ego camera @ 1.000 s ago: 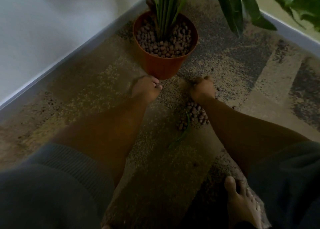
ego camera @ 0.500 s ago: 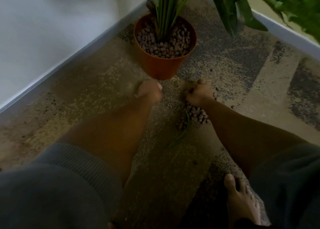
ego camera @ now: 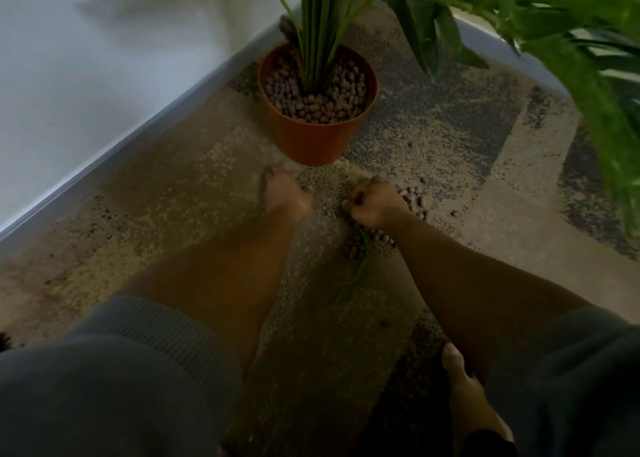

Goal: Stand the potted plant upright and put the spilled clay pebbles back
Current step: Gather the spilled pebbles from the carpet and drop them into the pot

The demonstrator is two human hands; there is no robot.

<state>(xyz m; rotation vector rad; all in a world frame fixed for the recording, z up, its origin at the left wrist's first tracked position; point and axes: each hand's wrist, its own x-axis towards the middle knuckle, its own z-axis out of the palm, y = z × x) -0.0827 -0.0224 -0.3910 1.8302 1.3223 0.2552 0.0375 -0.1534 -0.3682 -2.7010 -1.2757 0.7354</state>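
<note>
The orange pot (ego camera: 313, 138) stands upright on the carpet near the wall, with green stems rising from it. Brown clay pebbles (ego camera: 313, 98) fill its top. Spilled pebbles (ego camera: 412, 195) lie on the carpet in front of the pot, with more pebbles (ego camera: 358, 245) under my right wrist. My right hand (ego camera: 377, 204) rests on this pile with its fingers curled into a fist around pebbles. My left hand (ego camera: 284, 193) is low on the carpet just in front of the pot; it is blurred and its grip is unclear.
A loose green leaf (ego camera: 356, 273) lies on the carpet below the pile. A white wall and baseboard (ego camera: 138, 134) run along the left. Large leaves of another plant (ego camera: 571, 51) hang over the right side. My bare foot (ego camera: 464, 391) is at the lower right.
Both hands have drawn back a little from the pot toward me. My right hand has closed over the spilled pile, uncovering pebbles to its right.
</note>
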